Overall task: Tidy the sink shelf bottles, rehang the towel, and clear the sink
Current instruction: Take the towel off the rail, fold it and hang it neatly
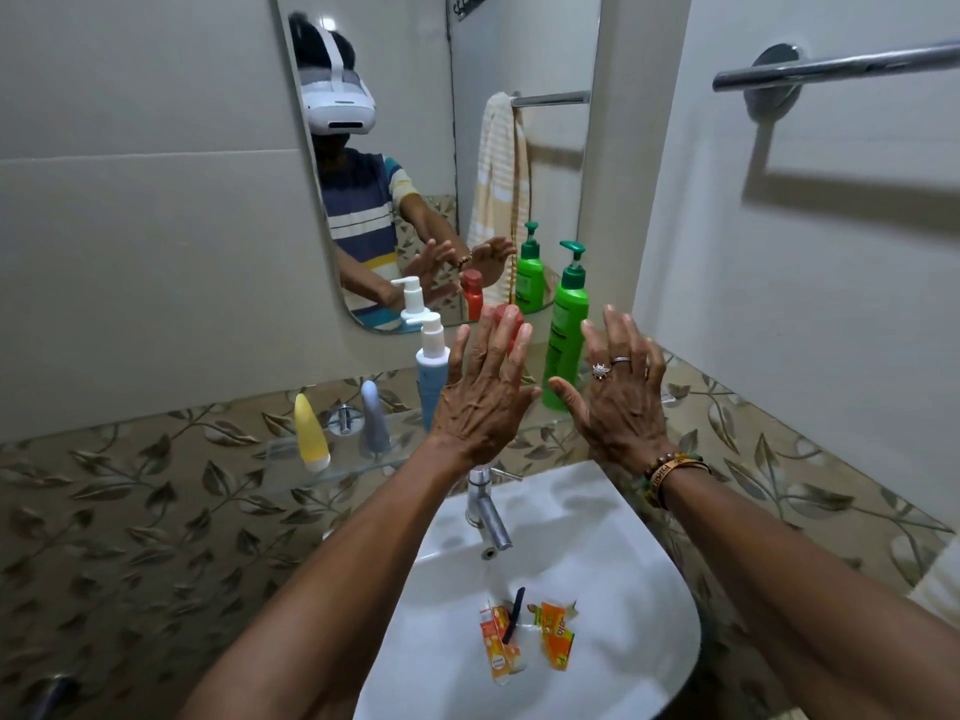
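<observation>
Bottles crowd the right end of the shelf. Left hand and right hand hover before them, spread, empty. Wrappers litter the sink.

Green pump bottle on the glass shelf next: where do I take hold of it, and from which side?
I would wrap the grip round the broad middle of the green pump bottle, coming from the front with the right hand, which is nearest. It stands upright; its pump neck is thin, and the red bottle crowds its left.
</observation>
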{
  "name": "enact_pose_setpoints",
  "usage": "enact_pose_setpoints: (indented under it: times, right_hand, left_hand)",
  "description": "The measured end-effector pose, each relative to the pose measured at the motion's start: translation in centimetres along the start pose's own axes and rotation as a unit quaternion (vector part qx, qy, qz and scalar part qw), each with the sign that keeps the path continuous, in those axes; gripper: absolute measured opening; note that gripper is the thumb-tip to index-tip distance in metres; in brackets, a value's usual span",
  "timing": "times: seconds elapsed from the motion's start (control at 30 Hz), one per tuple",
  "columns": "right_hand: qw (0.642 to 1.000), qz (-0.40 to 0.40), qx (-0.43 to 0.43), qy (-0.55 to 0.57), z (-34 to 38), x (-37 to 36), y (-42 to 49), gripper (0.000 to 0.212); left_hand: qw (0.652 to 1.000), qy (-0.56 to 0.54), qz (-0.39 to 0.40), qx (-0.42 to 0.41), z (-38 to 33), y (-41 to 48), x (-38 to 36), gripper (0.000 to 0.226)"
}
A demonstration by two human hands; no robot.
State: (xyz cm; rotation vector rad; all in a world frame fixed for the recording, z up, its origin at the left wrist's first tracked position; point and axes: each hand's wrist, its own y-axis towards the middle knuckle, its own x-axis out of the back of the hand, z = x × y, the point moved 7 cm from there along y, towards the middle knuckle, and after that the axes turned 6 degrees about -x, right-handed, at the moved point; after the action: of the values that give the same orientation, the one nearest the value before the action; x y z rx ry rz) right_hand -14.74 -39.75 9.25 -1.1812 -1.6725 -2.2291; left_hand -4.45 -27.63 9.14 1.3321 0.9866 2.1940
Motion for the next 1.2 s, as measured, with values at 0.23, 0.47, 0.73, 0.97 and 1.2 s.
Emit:
enact_pose_setpoints:
  times: [0.23,0.47,0.73,0.97,1.2]
  right_hand:
    - [1.0,0.011,-0.019,-0.019,-1.4,1.5,1.8,0.075]
    - [0.998,-0.03,-0.023,-0.057,-1.0,2.5,2.1,0.074]
    - [0.986,-0.064,-0.051,-0.148,-2.8,5.3,1.4,0.074]
    - [0.965,-0.072,-0.083,-0.238,-4.7,9.9,-1.2,0.074]
    - [0.952,-0.094,-0.089,-0.278,-5.1,14.8,-3.0,0.074]
  left_hand:
    - [0.999,-0.033,-0.038,-0.017,-0.6,2.9,-0.4,0.073]
    - [0.994,-0.051,-0.074,-0.057,-0.4,4.5,-1.0,0.077]
    - [0.983,-0.101,-0.122,-0.095,-1.8,6.4,-0.7,0.071]
    - [0.971,-0.155,-0.112,-0.143,-5.6,7.6,0.2,0.07]
    - [0.965,-0.179,-0.109,-0.157,-8.9,8.2,2.6,0.07]
